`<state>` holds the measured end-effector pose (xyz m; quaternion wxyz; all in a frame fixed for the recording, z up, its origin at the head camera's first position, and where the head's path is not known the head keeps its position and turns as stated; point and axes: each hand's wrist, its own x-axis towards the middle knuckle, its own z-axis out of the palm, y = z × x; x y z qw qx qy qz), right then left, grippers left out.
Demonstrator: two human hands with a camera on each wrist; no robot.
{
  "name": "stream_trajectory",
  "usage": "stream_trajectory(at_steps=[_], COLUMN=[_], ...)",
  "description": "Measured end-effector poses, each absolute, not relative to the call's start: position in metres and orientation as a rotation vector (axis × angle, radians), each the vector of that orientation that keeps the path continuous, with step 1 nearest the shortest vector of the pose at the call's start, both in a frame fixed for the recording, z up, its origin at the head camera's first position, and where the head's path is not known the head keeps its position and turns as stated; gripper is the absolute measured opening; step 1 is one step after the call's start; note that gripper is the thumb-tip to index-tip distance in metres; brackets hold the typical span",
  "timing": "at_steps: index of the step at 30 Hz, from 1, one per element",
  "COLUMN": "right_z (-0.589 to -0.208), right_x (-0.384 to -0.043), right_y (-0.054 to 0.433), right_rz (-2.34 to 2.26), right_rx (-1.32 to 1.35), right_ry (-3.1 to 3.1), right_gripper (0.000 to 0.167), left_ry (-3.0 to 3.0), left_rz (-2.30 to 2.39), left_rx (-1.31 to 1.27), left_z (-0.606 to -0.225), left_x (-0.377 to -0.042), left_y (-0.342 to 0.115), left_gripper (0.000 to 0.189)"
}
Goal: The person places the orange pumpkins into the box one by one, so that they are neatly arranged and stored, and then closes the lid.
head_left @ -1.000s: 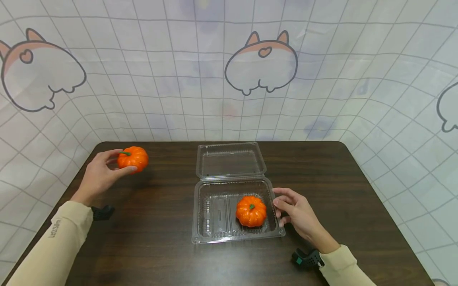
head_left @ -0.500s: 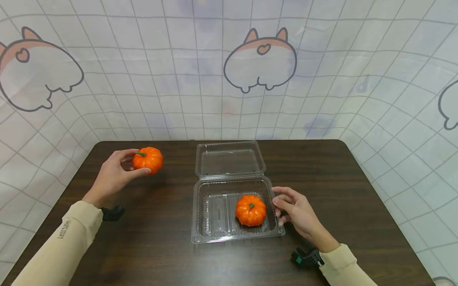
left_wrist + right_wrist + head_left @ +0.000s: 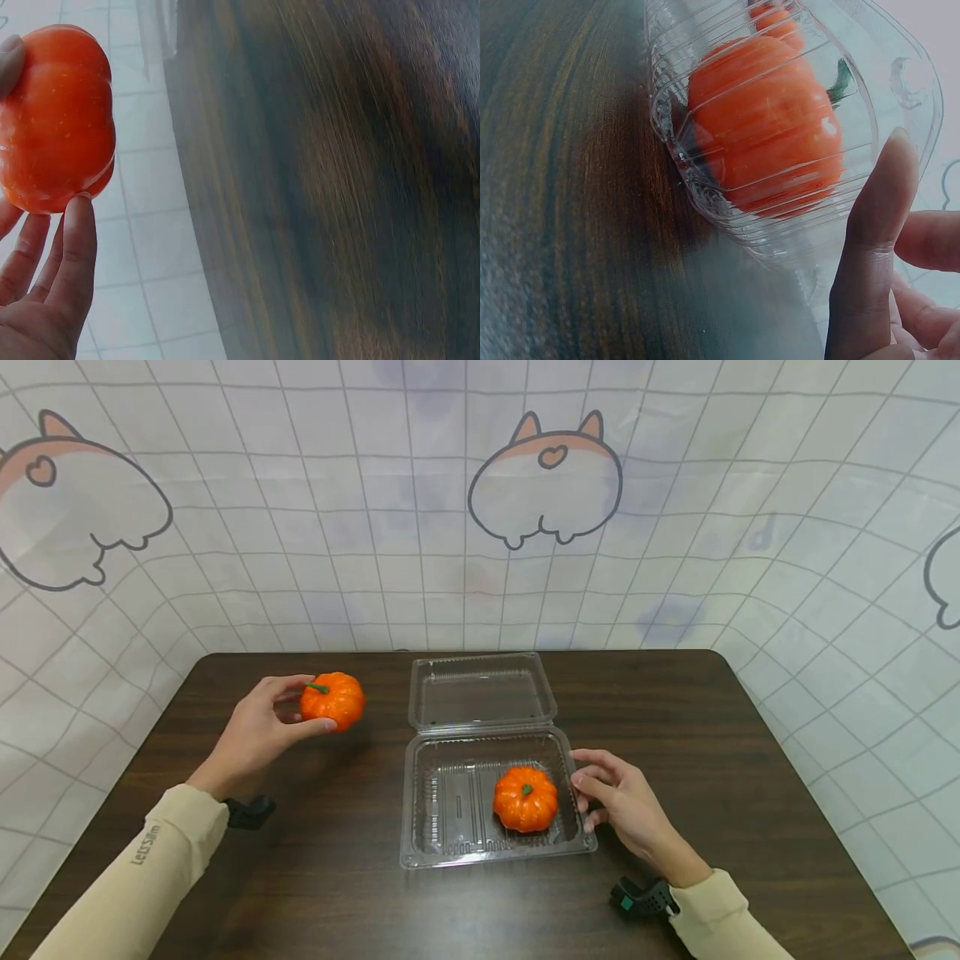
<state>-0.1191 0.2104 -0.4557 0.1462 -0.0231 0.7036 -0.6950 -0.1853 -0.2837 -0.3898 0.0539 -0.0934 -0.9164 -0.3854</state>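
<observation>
My left hand [image 3: 258, 727] grips an orange toy pumpkin [image 3: 333, 702] with a green stem, its thumb in front and fingers behind. The left wrist view shows this pumpkin [image 3: 60, 120] held up against the patterned backdrop, fingertips at its underside. A second orange pumpkin [image 3: 526, 799] sits in the right part of a clear plastic clamshell box [image 3: 442, 860], stem up. My right hand [image 3: 626, 806] is at the box's right rim with loosely bent fingers. In the right wrist view, the thumb [image 3: 877, 225] lies against the rim, with the pumpkin [image 3: 765, 127] visible through the ribbed wall.
The box's lid [image 3: 483, 693] lies folded back toward the table's far edge. Everything rests on a dark wooden table [image 3: 675, 710]. A white gridded backdrop [image 3: 360, 510] with cartoon animal drawings rises behind and along both sides.
My left hand has carried its pumpkin rightward across the far left of the table, closer to the box. The right hand, the box and the pumpkin in it have stayed put.
</observation>
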Motion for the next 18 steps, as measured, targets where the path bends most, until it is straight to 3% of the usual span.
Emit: stream_trajectory(at_steps=[18], right_z=[-0.455], right_x=[-0.120], right_y=[0.210], right_rz=[-1.999], right_rx=[-0.059], right_ry=[2.026], right_gripper=[0.050], left_ry=[-2.805], left_rz=[-1.193], left_rx=[-0.420], left_z=[-0.381], left_x=[-0.174], left_y=[-0.253], left_gripper=[0.080])
